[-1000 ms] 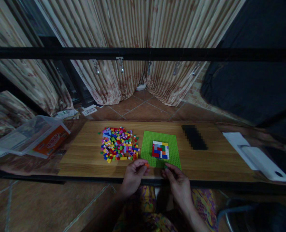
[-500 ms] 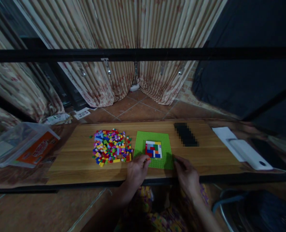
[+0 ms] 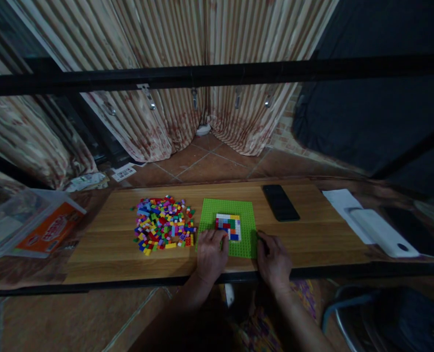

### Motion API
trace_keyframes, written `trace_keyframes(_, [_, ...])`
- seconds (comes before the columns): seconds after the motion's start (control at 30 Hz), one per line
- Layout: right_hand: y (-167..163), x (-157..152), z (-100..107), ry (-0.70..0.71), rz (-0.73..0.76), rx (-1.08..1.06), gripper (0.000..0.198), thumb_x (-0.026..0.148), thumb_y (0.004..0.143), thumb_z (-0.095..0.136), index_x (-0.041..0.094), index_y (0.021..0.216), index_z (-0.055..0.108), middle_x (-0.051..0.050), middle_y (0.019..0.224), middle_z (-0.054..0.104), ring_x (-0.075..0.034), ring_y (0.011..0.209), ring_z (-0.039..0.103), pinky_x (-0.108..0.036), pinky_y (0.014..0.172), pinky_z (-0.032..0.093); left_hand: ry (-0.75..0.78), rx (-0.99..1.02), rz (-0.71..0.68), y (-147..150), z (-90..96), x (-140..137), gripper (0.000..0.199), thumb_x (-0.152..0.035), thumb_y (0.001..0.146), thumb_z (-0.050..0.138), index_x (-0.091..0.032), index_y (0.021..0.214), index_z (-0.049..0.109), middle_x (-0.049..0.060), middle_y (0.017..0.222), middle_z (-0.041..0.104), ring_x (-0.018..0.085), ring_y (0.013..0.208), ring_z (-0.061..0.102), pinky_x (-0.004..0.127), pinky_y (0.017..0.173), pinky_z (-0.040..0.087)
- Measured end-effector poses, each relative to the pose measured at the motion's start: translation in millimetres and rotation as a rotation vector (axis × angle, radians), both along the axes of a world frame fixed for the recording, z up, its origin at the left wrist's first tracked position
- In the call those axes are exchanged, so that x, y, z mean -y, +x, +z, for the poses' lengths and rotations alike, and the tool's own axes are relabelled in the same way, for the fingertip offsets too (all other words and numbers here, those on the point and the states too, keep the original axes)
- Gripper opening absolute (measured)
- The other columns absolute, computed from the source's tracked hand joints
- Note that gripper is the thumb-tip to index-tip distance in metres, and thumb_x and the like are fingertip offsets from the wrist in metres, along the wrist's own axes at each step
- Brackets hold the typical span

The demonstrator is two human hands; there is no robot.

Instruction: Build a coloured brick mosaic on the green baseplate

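Observation:
A green studded baseplate (image 3: pixel 244 248) lies on the wooden table, bearing a flat, roughly square patch of toy bricks (image 3: pixel 232 224) in white, red, blue, yellow and green. My left hand (image 3: pixel 210 256) is over the plate's lower left part, its fingers bent together and hiding the patch's lower left corner. A tiny orange brick (image 3: pixel 225 234) shows at its thumb and fingertips. On the plate's right edge rests my right hand (image 3: pixel 274 261), its fingers curled in and thumb against the rim. To the left spreads a heap of loose coloured bricks (image 3: pixel 162 222).
A black phone (image 3: pixel 280 202) lies on the table (image 3: pixel 103 244), right of the plate. Farther right are a white paper (image 3: pixel 339 205) and a white device (image 3: pixel 383 232). A clear plastic bin (image 3: pixel 22 215) with an orange label stands at the left.
My left hand has shifted forward over the brick patch, covering more of its lower left corner. My right hand has come against the plate's right edge. The view has shifted slightly.

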State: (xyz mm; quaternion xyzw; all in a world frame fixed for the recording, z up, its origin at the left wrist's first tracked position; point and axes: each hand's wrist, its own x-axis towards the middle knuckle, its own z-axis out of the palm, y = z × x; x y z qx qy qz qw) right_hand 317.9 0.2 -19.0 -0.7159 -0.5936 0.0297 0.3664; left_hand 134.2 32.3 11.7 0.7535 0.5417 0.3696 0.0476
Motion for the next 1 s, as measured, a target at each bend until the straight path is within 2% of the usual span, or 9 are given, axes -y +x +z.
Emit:
trace_keyframes(0.23, [-1,1,1,-0.001,0.009,0.019,0.034,0.033,0.093,0.042,0.020,0.112,0.066,-0.008,0.103,0.067,-0.020,0.091,0.063,-0.029,0.075,0.048,-0.080,-0.075,0.079,6,8.8,3,0.011,-0.020,0.087,0.058,-0.020,0.079,0.065,0.003,0.079,0.067,0.019,0.080,0.060,0.034,0.080,0.041])
trace_keyframes(0.5, [-3,2,4,-0.019,0.015,0.010,0.034,0.032,0.094,0.041,0.019,0.114,0.065,-0.008,0.106,0.067,-0.021,0.094,0.062,-0.030,0.080,0.047,-0.292,-0.161,0.159,12,26.1,1,0.011,-0.021,0.087,0.057,-0.021,0.082,0.067,0.004,0.086,0.069,0.019,0.086,0.063,0.032,0.084,0.042])
trace_keyframes(0.63, [-3,2,4,-0.020,0.040,-0.001,0.035,0.033,0.094,0.039,0.019,0.113,0.065,-0.008,0.106,0.067,-0.021,0.092,0.062,-0.030,0.077,0.047,-0.402,-0.230,0.196,18,34.3,3,0.014,-0.023,0.089,0.054,-0.021,0.091,0.067,0.005,0.089,0.070,0.019,0.084,0.064,0.029,0.077,0.043])
trace_keyframes(0.77, [-2,2,1,-0.009,0.071,0.005,0.036,0.034,0.095,0.037,0.019,0.112,0.065,-0.009,0.105,0.066,-0.021,0.094,0.061,-0.030,0.076,0.047,-0.467,-0.239,0.166,21,35.0,4,0.014,-0.022,0.090,0.053,-0.022,0.093,0.067,0.004,0.090,0.071,0.019,0.085,0.065,0.027,0.075,0.043])
trace_keyframes(1.0, [0,1,-2,-0.011,0.119,0.001,0.036,0.033,0.095,0.035,0.019,0.114,0.062,-0.009,0.106,0.065,-0.022,0.095,0.061,-0.031,0.078,0.047,-0.501,-0.159,0.072,9,33.2,5,0.015,-0.022,0.090,0.056,-0.025,0.098,0.068,0.002,0.100,0.071,0.015,0.092,0.064,0.024,0.081,0.044])
